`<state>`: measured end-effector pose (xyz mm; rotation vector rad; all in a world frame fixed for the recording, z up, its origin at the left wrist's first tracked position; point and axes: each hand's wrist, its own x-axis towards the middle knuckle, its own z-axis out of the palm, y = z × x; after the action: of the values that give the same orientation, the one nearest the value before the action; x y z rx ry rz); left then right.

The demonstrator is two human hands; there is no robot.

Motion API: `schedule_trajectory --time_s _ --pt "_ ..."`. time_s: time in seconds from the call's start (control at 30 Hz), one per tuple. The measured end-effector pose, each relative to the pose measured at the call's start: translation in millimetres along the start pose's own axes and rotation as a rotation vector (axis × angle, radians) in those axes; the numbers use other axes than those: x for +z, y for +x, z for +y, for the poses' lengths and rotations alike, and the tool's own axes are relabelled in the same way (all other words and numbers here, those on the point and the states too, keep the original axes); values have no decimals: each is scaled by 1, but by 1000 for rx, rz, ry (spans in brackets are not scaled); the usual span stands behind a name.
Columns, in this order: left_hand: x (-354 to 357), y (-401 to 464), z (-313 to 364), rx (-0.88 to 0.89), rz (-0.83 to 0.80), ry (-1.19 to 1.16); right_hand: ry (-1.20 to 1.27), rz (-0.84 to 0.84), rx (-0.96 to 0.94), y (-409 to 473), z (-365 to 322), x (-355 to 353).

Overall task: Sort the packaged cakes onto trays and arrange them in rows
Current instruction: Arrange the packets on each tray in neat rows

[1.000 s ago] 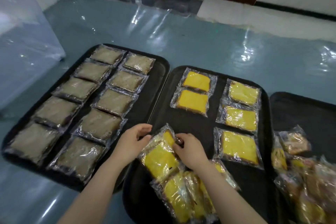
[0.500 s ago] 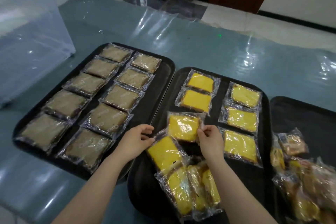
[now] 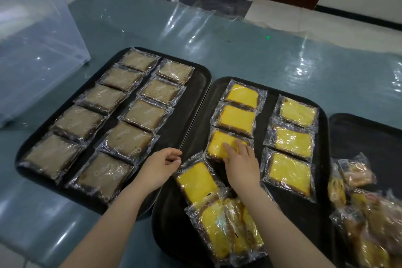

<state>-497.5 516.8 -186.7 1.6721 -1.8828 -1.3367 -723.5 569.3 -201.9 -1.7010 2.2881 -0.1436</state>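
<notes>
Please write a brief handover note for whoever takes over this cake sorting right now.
Right hand: straight fingers pressing a wrapped yellow cake slice into third place of the middle black tray's left row.
Left hand: loosely curled, holding nothing.
Done: ten wrapped brown cake slices in two rows on the left black tray; right yellow row holds three.
Left: loose yellow slices at the middle tray's near end; mixed packets on the right tray.
</notes>
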Motion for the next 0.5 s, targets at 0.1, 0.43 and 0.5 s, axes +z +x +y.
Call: schedule_trajectory --time_s 0.1,0.43,0.5 --pt "0 -3 1 7 -9 24 -2 12 11 5 0 0" --pt "1 -22 -4 22 -71 142 84 19 44 -45 13 -5" --pt "2 -25 -3 43 -104 185 80 -8 53 -63 13 -4"
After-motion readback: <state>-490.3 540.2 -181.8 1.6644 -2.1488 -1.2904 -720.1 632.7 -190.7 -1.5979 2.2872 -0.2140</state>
